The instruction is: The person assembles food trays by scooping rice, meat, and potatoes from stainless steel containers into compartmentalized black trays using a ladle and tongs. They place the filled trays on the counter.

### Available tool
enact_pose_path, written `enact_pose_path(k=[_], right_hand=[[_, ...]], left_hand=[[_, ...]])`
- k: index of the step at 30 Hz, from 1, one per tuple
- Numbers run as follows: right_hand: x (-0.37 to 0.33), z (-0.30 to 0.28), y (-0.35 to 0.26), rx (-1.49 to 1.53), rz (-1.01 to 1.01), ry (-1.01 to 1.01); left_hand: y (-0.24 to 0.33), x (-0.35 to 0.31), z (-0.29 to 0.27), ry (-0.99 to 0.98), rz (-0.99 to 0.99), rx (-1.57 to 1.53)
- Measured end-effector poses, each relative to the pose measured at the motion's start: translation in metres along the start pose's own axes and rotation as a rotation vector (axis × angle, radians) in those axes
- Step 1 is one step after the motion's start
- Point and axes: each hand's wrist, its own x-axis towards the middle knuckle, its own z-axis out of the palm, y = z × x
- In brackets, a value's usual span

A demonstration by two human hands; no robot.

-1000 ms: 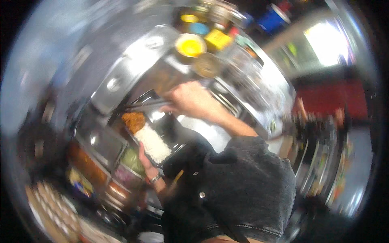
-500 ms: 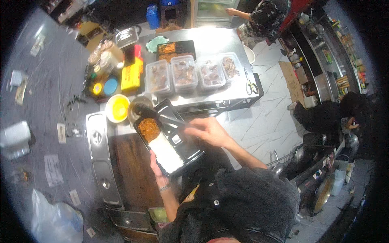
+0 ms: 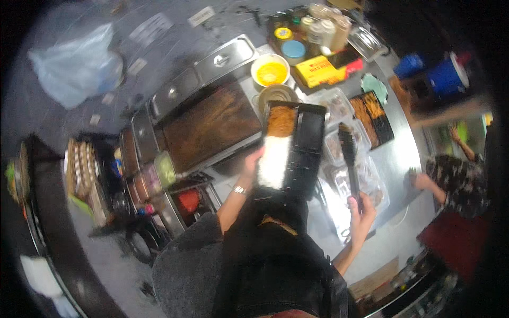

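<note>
Room: kitchen with a shiny metal counter [image 3: 408,159] on the right side of the frame and a brown griddle [image 3: 209,124] in the middle.
Left hand [image 3: 253,161]: closed on the edge of one black food tray [image 3: 291,148], held up in the middle of the frame. It had white rice and brown food in it.
Right hand [image 3: 361,212]: closed around one pair of black tongs [image 3: 349,159], pointing up over the clear food tubs [image 3: 350,159].
Risk: I think the tray could tip and spill rice, since just one hand held its edge.
Count: one yellow bowl [image 3: 270,70], one yellow box [image 3: 318,70], two hands.
Other person: one, at the right edge [image 3: 458,177].
</note>
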Motion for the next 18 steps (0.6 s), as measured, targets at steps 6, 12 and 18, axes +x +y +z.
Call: enact_pose_path(k=[6, 12, 18], right_hand=[[0.037, 0.053, -0.051, -0.308, -0.392, -0.275], [0.087, 0.169, -0.086, -0.212, -0.461, -0.473], [0.141, 0.288, -0.099, -0.202, -0.561, -0.619]], left_hand=[[-0.035, -0.003, -0.136, 0.087, 0.311, -0.471], [-0.033, 0.097, -0.217, 0.315, 0.491, -0.455], [0.064, 0.079, -0.276, 0.503, 0.225, 1.139]])
